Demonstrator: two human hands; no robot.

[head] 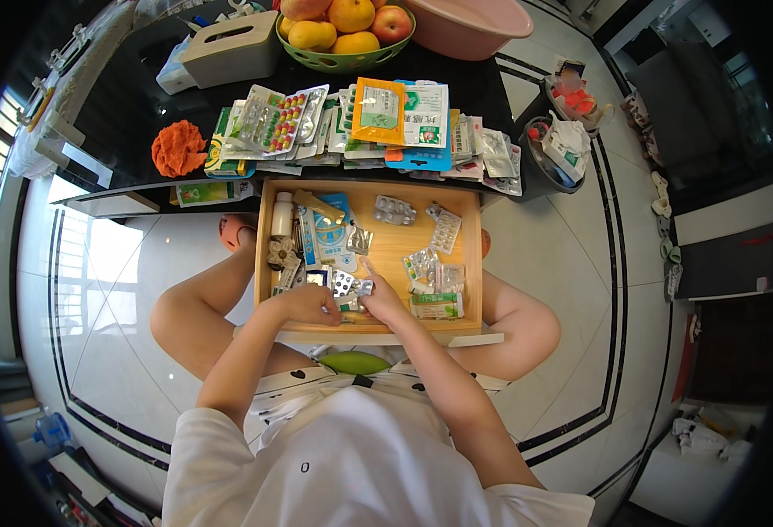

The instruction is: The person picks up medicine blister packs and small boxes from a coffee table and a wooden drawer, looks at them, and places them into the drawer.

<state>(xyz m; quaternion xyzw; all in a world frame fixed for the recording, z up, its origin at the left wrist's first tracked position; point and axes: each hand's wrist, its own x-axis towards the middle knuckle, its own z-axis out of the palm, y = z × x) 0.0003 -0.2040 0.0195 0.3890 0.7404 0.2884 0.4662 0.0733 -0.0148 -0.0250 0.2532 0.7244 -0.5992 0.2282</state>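
A wooden drawer [386, 253] stands pulled out over my lap, with medicine packs inside. Inside its near part, my right hand [385, 300] grips a small silver blister pack [363, 287] at the fingertips. My left hand [308, 305] reaches in beside it with curled fingers, close to a blister pack with round pockets [343, 283]; what those fingers touch is hidden. Along the drawer's left side are a white bottle [282, 216] and a blue-and-white packet [331, 227]. To the right lie blister packs [447, 232] and a green-and-white box [437, 305].
On the black tabletop, piled medicine packs [287, 128] stretch behind the drawer, beside an orange cloth [179, 149]. Farther back are a tissue box [231, 49], a green fruit bowl [347, 60] and a pink basin [468, 29]. A filled waste bin [544, 155] stands at the right.
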